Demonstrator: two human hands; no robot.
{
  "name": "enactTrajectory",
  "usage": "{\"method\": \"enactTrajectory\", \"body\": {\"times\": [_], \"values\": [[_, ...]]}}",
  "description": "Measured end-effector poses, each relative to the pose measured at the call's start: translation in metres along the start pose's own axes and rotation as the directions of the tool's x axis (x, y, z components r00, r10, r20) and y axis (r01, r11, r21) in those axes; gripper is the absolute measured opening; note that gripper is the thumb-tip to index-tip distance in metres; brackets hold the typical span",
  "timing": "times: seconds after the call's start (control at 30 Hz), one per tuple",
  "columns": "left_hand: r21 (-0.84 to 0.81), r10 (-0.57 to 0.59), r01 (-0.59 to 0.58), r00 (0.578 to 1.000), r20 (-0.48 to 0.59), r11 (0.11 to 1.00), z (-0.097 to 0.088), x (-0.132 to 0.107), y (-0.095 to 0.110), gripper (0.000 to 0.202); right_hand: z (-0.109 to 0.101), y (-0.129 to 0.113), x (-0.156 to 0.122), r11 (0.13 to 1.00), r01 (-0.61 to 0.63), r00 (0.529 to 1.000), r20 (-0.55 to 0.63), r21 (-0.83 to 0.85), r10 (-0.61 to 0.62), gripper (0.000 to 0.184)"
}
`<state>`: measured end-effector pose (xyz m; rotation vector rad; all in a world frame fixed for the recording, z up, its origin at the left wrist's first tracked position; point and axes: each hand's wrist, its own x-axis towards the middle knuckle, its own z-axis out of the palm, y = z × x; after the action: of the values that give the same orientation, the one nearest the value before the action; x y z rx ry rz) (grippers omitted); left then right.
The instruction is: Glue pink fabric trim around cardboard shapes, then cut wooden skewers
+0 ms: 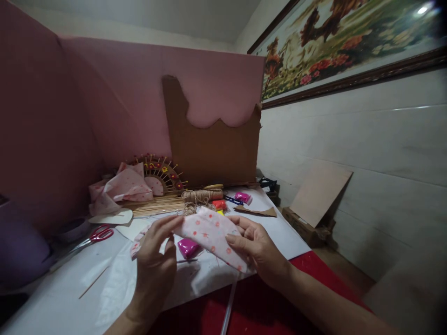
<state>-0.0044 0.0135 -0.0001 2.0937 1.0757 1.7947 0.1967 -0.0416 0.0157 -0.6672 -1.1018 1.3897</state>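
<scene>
Both my hands hold a piece of pink floral fabric (pixel 213 232) above the white table (pixel 66 298). My left hand (pixel 157 260) pinches its left end between thumb and fingertips. My right hand (pixel 258 246) grips its right end, fingers curled over the cloth. A magenta clay block (pixel 188 246) lies on the table just under the fabric. A thin white stick (pixel 228 307) hangs down below my right hand.
Red-handled scissors (pixel 92 237) lie at the left. Behind are more floral fabric (pixel 120 188), a bundle of bamboo sticks (pixel 157 204), a twine spool (pixel 202 195), orange and pink clay packs (pixel 230 201) and a decorated fan (pixel 162 174). Cardboard (pixel 213 149) leans on the pink wall.
</scene>
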Motion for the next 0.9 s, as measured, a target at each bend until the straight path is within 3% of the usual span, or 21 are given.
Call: {"method": "enactTrajectory", "body": {"times": [0.07,0.13,0.2,0.3,0.4,0.5,0.63,0.77,0.8,0.83,0.87,0.9], "values": [[-0.171,-0.263,0.254,0.964,-0.033,0.952,-0.001,0.002,0.002,0.036,0.000,-0.001,0.000,1.000,0.023,1.000,-0.016,-0.013,-0.023,0.033],[-0.298,-0.402,0.369,0.914,-0.058,0.881,-0.003,0.004,0.008,0.031,0.001,-0.001,-0.001,0.998,0.035,0.999,-0.021,-0.049,-0.037,0.032],[-0.332,-0.405,0.368,0.913,-0.048,0.868,-0.003,0.005,0.015,0.029,0.002,-0.002,-0.002,0.996,0.028,0.999,-0.026,-0.085,-0.030,0.034],[-0.319,-0.422,0.424,0.903,0.079,0.847,-0.003,0.007,0.024,0.044,0.004,-0.002,-0.003,0.994,0.005,1.000,-0.017,-0.113,-0.007,0.039],[-0.334,-0.542,0.589,0.808,0.232,0.736,-0.002,0.010,0.027,0.057,0.006,-0.001,-0.003,0.990,-0.014,1.000,0.020,-0.140,0.017,0.044],[-0.443,-0.575,0.697,0.717,0.394,0.565,-0.002,0.011,0.026,0.046,0.004,0.001,-0.003,0.981,-0.039,0.998,0.041,-0.190,0.048,0.048],[-0.564,-0.530,0.733,0.672,0.517,0.379,-0.003,0.011,0.021,0.021,0.000,0.004,-0.002,0.974,-0.068,0.997,0.027,-0.214,0.075,0.051],[-0.530,-0.601,0.767,0.627,0.495,0.363,-0.003,0.011,0.017,0.021,-0.002,0.004,0.000,0.971,-0.100,0.995,0.004,-0.217,0.104,0.054],[-0.499,-0.628,0.768,0.628,0.460,0.402,-0.004,0.011,0.016,0.026,-0.002,0.004,0.000,0.968,-0.114,0.993,-0.007,-0.223,0.115,0.055],[-0.463,-0.642,0.747,0.656,0.397,0.477,-0.005,0.011,0.016,0.030,-0.001,0.004,0.000,0.965,-0.129,0.992,-0.022,-0.230,0.128,0.055],[-0.411,-0.625,0.690,0.720,0.302,0.596,-0.006,0.010,0.016,0.032,-0.001,0.003,0.000,0.961,-0.142,0.990,-0.038,-0.236,0.137,0.055],[-0.336,-0.549,0.579,0.814,0.189,0.743,-0.007,0.009,0.017,0.032,-0.001,0.003,0.000,0.960,-0.150,0.989,-0.051,-0.237,0.141,0.055]]}}
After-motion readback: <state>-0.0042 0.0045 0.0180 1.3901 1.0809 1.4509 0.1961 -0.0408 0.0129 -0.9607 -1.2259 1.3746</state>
